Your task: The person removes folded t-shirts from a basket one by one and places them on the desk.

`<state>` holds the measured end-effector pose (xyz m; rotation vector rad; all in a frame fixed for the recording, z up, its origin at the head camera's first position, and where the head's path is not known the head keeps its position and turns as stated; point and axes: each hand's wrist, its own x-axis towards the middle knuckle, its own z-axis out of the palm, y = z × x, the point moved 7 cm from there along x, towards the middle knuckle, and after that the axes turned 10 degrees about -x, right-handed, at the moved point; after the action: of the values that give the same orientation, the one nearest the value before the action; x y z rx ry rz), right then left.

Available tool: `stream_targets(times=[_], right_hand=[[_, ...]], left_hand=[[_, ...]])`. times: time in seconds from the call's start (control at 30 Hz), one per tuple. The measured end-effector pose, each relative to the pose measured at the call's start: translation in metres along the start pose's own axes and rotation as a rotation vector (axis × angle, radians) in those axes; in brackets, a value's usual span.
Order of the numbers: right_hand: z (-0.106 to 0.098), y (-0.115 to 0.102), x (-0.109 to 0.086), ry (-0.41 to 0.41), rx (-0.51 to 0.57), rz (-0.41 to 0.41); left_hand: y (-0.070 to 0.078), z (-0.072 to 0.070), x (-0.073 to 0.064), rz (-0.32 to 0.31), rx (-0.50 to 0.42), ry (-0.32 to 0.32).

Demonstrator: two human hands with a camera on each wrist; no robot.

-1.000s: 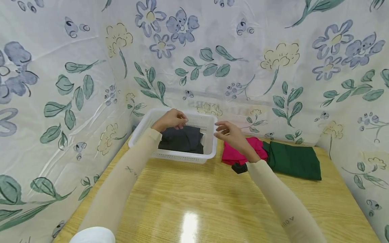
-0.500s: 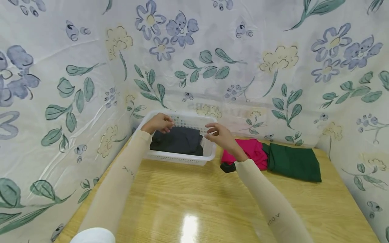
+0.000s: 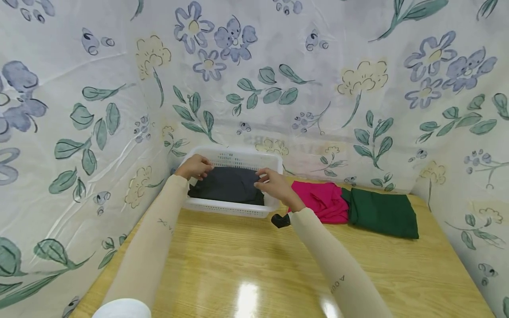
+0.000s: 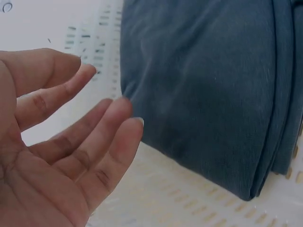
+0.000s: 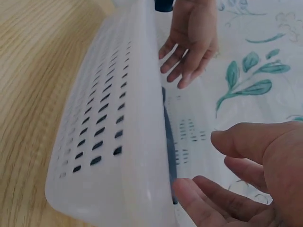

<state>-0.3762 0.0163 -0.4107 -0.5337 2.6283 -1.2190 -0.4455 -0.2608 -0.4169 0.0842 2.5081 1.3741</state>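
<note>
Folded dark grey-blue cloth (image 3: 224,184) lies inside a white perforated plastic basket (image 3: 228,207), as the head view shows. My left hand (image 3: 195,167) hovers over the basket's left end. In the left wrist view its fingers (image 4: 120,146) are loosely bent and hold nothing, close beside the cloth (image 4: 199,94). Over the basket's right end is my right hand (image 3: 278,187). Thumb and fingers of this hand (image 5: 251,175) stand apart in the right wrist view, by the basket's rim (image 5: 142,156), with nothing between them.
Right of the basket, a crumpled pink cloth (image 3: 318,201) lies on the wooden table (image 3: 222,256). Against it is a folded dark green cloth (image 3: 381,212). A white floral sheet (image 3: 254,110) hangs behind the table and at both sides.
Both hands have shifted left and slightly down. The left hand has gone to the basket's left end, and the right hand from beyond the right rim to over the basket.
</note>
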Motion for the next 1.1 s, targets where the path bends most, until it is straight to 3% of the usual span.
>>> stream_targets(times=[0.2,0.37,0.47,0.7,0.83,1.1], right_hand=[[0.008,-0.011,0.009,0.022,-0.203,-0.019],[0.022,-0.016,0.017,-0.047,-0.356,-0.021],[0.03,-0.016,0.02,-0.094,-0.391,0.006],[0.041,-0.009,0.018,-0.125,-0.314,0.107],[0.046,-0.003,0.017,-0.142,-0.279,0.154],[0.053,0.003,0.018,-0.159,-0.225,0.221]], left_hand=[[-0.001,-0.001,-0.007,-0.025,-0.001,-0.022],[-0.005,0.005,-0.007,-0.093,0.063,-0.105],[-0.009,0.007,-0.006,-0.154,0.096,-0.112],[-0.01,0.009,-0.009,-0.244,0.098,-0.083],[-0.012,0.012,-0.011,-0.274,0.136,-0.127],[-0.017,0.017,-0.01,-0.265,0.177,-0.22]])
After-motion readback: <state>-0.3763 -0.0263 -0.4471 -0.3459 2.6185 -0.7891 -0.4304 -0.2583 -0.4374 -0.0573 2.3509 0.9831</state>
